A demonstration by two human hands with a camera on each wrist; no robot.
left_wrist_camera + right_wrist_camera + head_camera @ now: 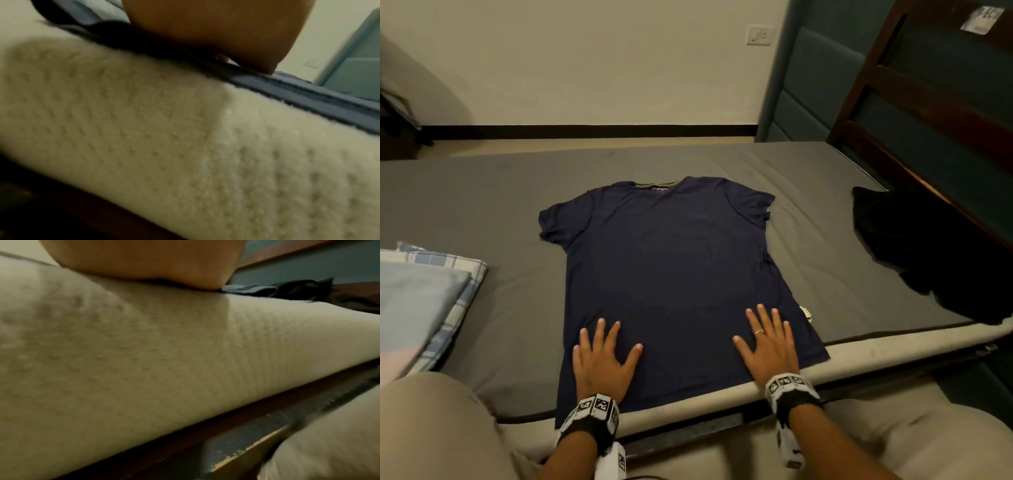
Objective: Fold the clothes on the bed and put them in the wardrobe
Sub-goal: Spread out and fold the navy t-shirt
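Note:
A navy blue T-shirt [671,260] lies spread flat on the grey bed sheet [482,192], collar toward the far wall and hem at the near edge. My left hand [602,356] rests flat on the hem's left side with fingers spread. My right hand [767,342], a ring on one finger, lies flat on the hem's right side. A black garment [914,246] lies crumpled at the bed's right end. In the left wrist view the palm [216,32] presses the shirt's hem [308,99] above the cream mattress side [164,146]. The right wrist view shows the palm [144,259] on the mattress edge [164,353].
Folded light-blue and plaid cloth [421,294] sits at the bed's left end. A dark wooden frame [928,102] with teal padded panels stands at the right. A cream wall with a switch plate [758,34] lies beyond the bed. My knees in beige trousers [431,428] touch the near edge.

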